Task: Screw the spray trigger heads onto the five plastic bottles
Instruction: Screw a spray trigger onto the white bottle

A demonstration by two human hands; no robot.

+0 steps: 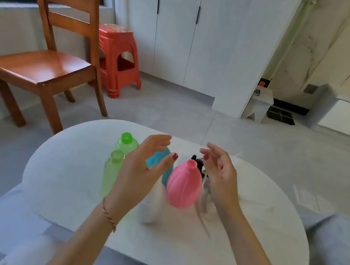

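Both hands are held up with fingers spread and loose, nothing gripped: left hand [144,168] at about 9 o'clock of the pink bottle [183,185], right hand [219,173] at 3 o'clock, neither seen touching it. Two green bottles [114,169] are stood at 9 o'clock, a teal bottle [158,160] at 11, a whitish bottle [153,203] blurred at 7. Trigger heads [199,163] are mostly hidden at 1 o'clock. All sit mid-bench [68,175]. The bottles look light, thin and tippy, so the body should probably be gripped below the neck.
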